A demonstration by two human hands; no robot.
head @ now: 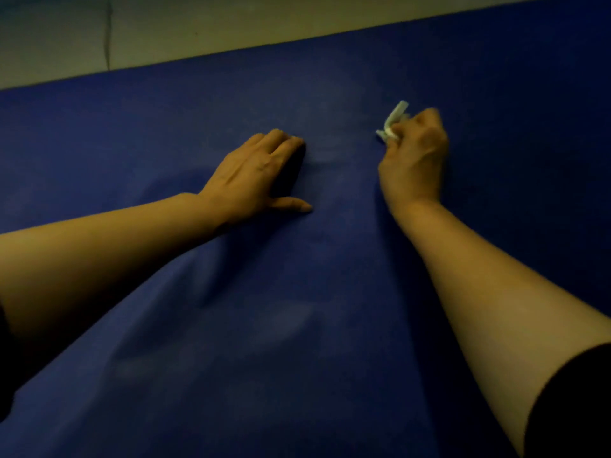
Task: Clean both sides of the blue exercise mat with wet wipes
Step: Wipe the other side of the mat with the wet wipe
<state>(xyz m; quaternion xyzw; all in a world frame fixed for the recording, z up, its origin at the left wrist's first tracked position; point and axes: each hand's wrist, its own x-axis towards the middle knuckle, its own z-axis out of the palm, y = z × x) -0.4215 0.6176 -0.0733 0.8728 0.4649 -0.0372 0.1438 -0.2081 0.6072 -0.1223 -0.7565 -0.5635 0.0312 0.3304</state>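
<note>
On the mat (330, 292), left hand (254, 173) rests flat, fingers released; right hand (415, 160) fingers grasp a wipe (393, 122).

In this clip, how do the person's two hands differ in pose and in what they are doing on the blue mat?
The left hand lies open, fingers straight and thumb spread, holding nothing; the right hand is curled, pinching a crumpled wet wipe. The left hand presses palm-down on the mat, while the right hand looks raised on its wrist, the wipe at its fingertips. Both reach forward over the mat on bare forearms.
</note>
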